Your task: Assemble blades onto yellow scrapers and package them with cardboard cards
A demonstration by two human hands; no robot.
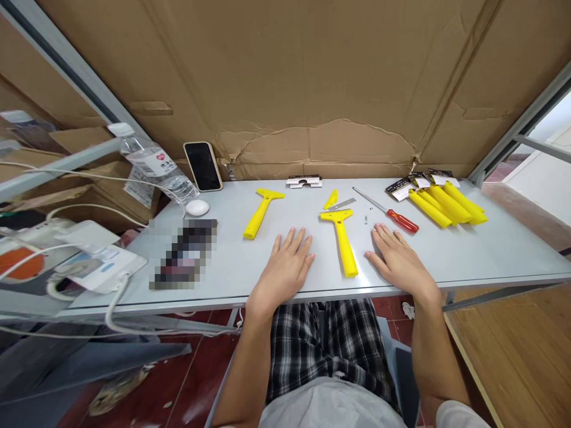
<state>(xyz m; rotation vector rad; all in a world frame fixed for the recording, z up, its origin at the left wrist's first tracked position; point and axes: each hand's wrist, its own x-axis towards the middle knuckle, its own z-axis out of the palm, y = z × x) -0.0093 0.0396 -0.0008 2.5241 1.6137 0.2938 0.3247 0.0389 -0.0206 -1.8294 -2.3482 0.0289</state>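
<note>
Head camera: the left hand (pixel 288 264) is resting palm down on the pale grey tabletop (pixel 234 267), its fingers slightly spread and pointing away from the body; the right hand (pixel 399 261) is lying flat too, thumb held apart. Both are opening out loosely and holding nothing. Between them, a yellow plastic T-shaped scraper handle (pixel 344 245) is lying with its crosspiece pointing away from the person. Just beyond it are lying a small yellow plastic piece (pixel 331 200) and a flat grey metal blade (pixel 342 205). A red-handled screwdriver (pixel 396 217) is lying just beyond the right fingertips, and a second yellow T-shaped handle (pixel 260 215) beyond the left hand. Farther out, a brown cardboard panel (pixel 312 71) is standing behind the table, and red floor tiles (pixel 178 380) are showing below.
</note>
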